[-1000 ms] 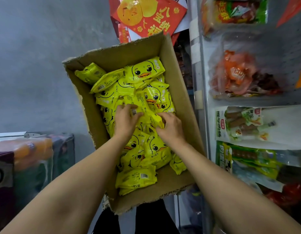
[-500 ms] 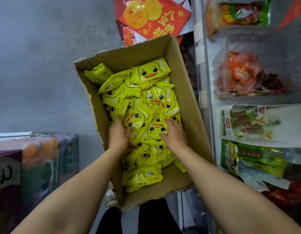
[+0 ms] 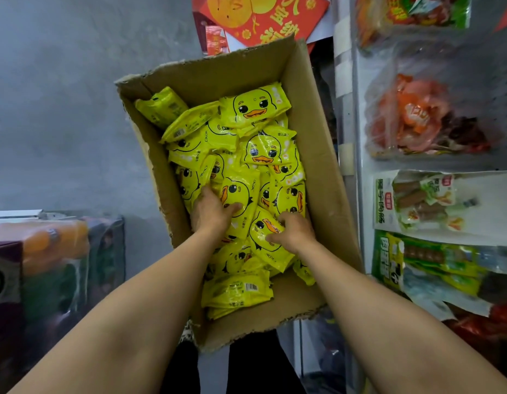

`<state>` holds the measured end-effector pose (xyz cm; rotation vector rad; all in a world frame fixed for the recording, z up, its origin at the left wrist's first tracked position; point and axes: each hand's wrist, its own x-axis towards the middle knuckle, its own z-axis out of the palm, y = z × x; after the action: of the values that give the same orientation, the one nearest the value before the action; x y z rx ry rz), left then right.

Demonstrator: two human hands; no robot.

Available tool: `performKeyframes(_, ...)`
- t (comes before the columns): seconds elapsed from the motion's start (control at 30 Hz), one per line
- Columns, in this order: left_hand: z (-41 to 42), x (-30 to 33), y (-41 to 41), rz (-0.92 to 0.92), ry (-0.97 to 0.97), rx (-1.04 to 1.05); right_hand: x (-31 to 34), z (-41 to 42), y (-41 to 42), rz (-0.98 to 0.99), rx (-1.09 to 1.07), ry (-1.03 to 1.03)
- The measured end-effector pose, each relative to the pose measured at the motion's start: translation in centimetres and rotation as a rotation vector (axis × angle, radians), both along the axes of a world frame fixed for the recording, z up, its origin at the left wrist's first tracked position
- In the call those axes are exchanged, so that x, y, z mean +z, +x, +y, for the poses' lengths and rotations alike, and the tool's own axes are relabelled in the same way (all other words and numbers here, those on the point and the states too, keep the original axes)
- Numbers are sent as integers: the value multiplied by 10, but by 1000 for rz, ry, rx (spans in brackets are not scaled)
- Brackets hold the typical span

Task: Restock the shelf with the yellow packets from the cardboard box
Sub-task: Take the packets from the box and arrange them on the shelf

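A grey shelf [image 3: 357,155] runs down the right side, hung with bagged snacks: an orange-red bag [image 3: 417,118] high up, a white sausage pack [image 3: 426,203] below it, and green packs [image 3: 434,265] lower still. Beside the shelf, in the middle of the view, sits an open cardboard box [image 3: 326,177] with its flaps torn off, and it holds a loose heap of yellow packets [image 3: 258,155] printed with a duck face, some face up, some showing barcodes; all the packets seen lie inside the box. At lower left stands a shrink-wrapped case of drink bottles [image 3: 56,251]. The left hand [image 3: 211,213] lies on the heap with its thumb curled over one duck packet, gripping it. The right hand [image 3: 295,233] pinches another duck packet [image 3: 265,231] between thumb and curled fingers.
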<state>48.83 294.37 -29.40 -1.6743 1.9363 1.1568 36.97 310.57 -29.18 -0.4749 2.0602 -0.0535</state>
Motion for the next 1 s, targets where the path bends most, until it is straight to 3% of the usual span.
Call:
performKeyframes(0.2, 8, 8, -2, 87, 247, 249, 13, 13, 3, -78, -201, -63)
performKeyframes(0.4, 4, 51, 1, 235, 353, 483, 52, 12, -2, -37, -398, -118)
performKeyframes(0.5, 4, 83, -4, 354, 392, 536, 80, 13, 1, -26, -591, -256)
performKeyframes(0.67, 11, 152, -6, 543, 454, 474, 137, 28, 17, 14, -860, -524)
performKeyframes(0.87, 34, 234, 23, 749, 562, 464, 223, 66, 59, 216, -1063, -668)
performKeyframes(1.0, 51, 284, 56, 839, 535, 394, 286, 96, 101, 311, -1213, -798)
